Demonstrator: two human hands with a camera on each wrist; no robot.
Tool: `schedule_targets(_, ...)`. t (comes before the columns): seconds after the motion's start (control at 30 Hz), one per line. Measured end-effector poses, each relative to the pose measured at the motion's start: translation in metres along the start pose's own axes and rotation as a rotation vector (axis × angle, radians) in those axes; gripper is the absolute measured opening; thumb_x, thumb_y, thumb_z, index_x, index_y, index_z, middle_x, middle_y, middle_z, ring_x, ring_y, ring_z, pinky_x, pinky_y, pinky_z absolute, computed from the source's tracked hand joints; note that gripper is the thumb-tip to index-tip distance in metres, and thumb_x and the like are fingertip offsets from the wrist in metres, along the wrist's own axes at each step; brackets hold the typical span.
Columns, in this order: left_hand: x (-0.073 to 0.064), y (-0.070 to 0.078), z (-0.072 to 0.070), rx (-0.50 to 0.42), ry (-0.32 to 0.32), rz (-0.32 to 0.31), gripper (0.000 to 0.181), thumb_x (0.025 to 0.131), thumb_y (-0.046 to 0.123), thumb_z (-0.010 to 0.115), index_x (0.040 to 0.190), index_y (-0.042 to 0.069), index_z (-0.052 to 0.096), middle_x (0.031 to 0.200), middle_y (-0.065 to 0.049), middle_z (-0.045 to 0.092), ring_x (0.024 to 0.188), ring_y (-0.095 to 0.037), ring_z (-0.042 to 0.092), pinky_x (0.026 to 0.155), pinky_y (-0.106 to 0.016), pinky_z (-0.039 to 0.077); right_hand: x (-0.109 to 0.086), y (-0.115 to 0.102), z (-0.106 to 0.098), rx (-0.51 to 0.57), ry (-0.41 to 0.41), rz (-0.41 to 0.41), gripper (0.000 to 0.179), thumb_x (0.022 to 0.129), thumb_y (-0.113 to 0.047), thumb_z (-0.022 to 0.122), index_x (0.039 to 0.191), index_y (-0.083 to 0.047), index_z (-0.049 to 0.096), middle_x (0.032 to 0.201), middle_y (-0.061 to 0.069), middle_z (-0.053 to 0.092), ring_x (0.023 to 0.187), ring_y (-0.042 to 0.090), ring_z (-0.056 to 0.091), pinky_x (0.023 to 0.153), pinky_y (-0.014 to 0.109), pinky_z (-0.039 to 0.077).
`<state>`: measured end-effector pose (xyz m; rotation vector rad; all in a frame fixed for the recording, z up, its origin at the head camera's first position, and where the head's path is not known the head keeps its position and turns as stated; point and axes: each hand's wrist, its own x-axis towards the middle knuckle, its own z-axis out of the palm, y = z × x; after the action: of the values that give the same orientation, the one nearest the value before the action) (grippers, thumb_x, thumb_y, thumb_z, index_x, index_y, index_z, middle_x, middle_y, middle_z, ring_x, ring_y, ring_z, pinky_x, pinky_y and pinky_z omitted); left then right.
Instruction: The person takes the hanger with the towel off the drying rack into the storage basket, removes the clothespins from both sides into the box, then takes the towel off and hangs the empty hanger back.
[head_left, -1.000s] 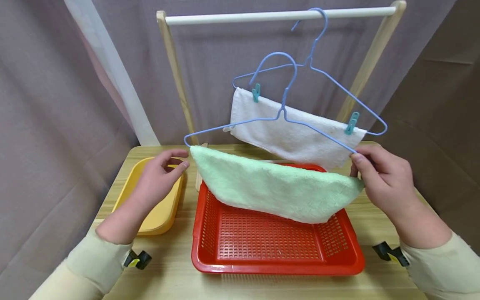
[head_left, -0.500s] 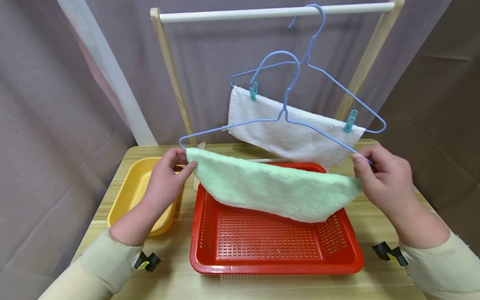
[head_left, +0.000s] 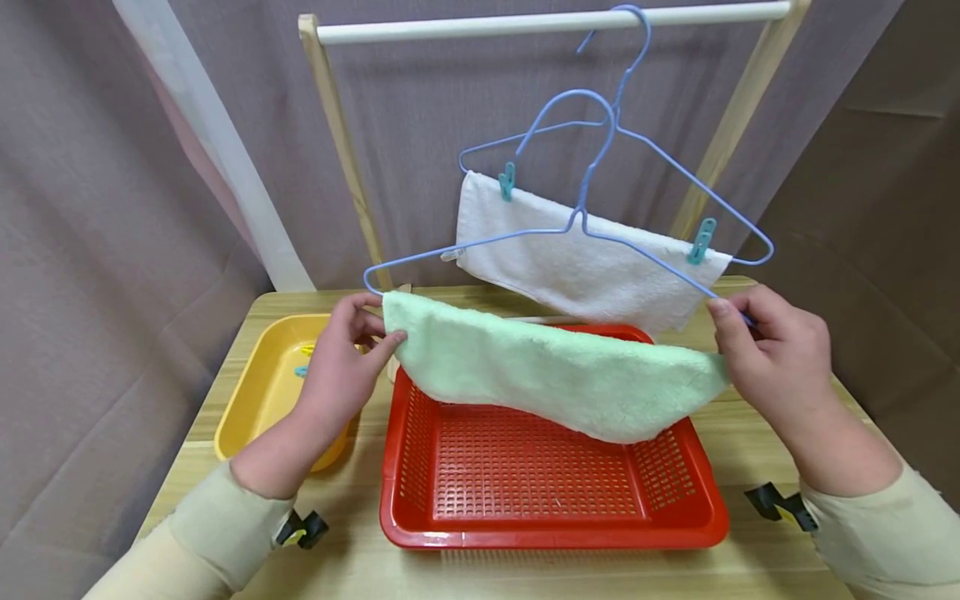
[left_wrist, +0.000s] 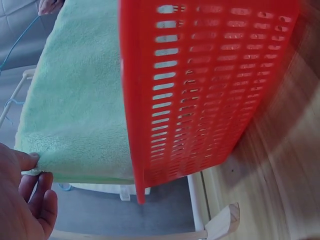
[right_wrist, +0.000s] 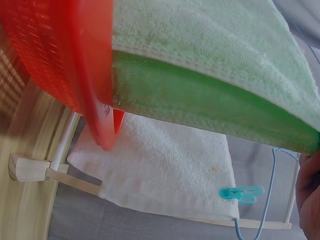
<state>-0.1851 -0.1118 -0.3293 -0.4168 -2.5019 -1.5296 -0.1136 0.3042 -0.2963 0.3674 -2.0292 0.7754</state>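
Note:
A light green towel (head_left: 555, 367) hangs folded over the lower bar of a blue wire hanger (head_left: 582, 198), above a red basket (head_left: 555, 537). At the towel's upper left corner, my left hand (head_left: 341, 358) pinches the cloth between thumb and fingers; the left wrist view shows the thumb (left_wrist: 27, 160) on the towel's edge. My right hand (head_left: 780, 358) grips the hanger's right end together with the towel's right corner. Behind it, a white towel (head_left: 585, 271) is held on a second blue hanger (head_left: 667, 154) by teal clothespins (head_left: 702, 242).
The second hanger hooks over the white rail (head_left: 465, 27) of a wooden rack (head_left: 345, 158) at the back of the table (head_left: 525, 575). A yellow tub (head_left: 251, 392) with small yellow and teal clothespins stands left, partly behind my left forearm. Curtains surround the table.
My left hand has moved right from beside the towel and now pinches its left corner. The held hanger's hook has shifted right and slightly up. Small clothespins in the yellow tub have come into view.

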Motion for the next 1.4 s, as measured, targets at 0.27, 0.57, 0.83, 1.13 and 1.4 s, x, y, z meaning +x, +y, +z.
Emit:
schedule_targets(0.27, -0.004, 0.001, 0.006, 0.062, -0.014, 0.058, 0.05, 0.09, 0.011, 0.074, 0.13, 0.012, 0.045, 0.086, -0.003, 0.068, 0.077, -0.019, 0.058, 0.075, -0.035, 0.05, 0.001, -0.002, -0.002, -0.018, 0.0, 0.001, 0.059, 0.095, -0.048, 0.062, 0.072, 0.006, 0.059, 0.06, -0.011, 0.043, 0.057, -0.007, 0.032, 0.056, 0.011, 0.027)
schedule_targets(0.57, -0.009, 0.002, 0.011, 0.065, -0.044, 0.046, 0.05, 0.088, 0.01, 0.076, 0.13, 0.013, 0.048, 0.083, -0.002, 0.068, 0.079, -0.019, 0.059, 0.076, -0.036, 0.051, -0.001, 0.002, -0.005, -0.036, -0.019, -0.001, 0.042, 0.095, -0.033, 0.067, 0.075, 0.004, 0.064, 0.06, -0.009, 0.045, 0.057, -0.006, 0.034, 0.055, 0.011, 0.028)
schedule_targets(0.83, -0.013, 0.001, 0.013, 0.078, -0.083, 0.028, 0.051, 0.089, 0.011, 0.075, 0.132, 0.013, 0.047, 0.086, 0.0, 0.068, 0.08, -0.019, 0.059, 0.076, -0.037, 0.051, -0.001, 0.003, -0.008, -0.055, -0.028, -0.002, 0.033, 0.094, -0.023, 0.069, 0.077, 0.005, 0.065, 0.06, -0.008, 0.047, 0.057, -0.006, 0.034, 0.056, 0.01, 0.03)
schedule_targets(1.13, -0.018, -0.002, 0.016, 0.085, -0.098, 0.016, 0.05, 0.088, 0.011, 0.076, 0.129, 0.014, 0.048, 0.082, 0.001, 0.067, 0.077, -0.018, 0.059, 0.072, -0.035, 0.051, 0.0, 0.002, -0.009, -0.065, -0.006, 0.022, 0.029, 0.092, -0.019, 0.07, 0.075, 0.004, 0.065, 0.059, -0.01, 0.047, 0.057, -0.007, 0.033, 0.055, 0.012, 0.028)
schedule_targets(1.4, -0.024, -0.004, 0.018, 0.101, -0.136, -0.007, 0.053, 0.087, 0.014, 0.077, 0.13, 0.017, 0.046, 0.084, 0.002, 0.064, 0.081, -0.018, 0.058, 0.071, -0.034, 0.052, 0.002, -0.001, -0.011, -0.053, 0.011, 0.073, 0.019, 0.091, -0.007, 0.071, 0.078, 0.006, 0.066, 0.062, -0.015, 0.049, 0.058, -0.007, 0.036, 0.056, 0.011, 0.03)
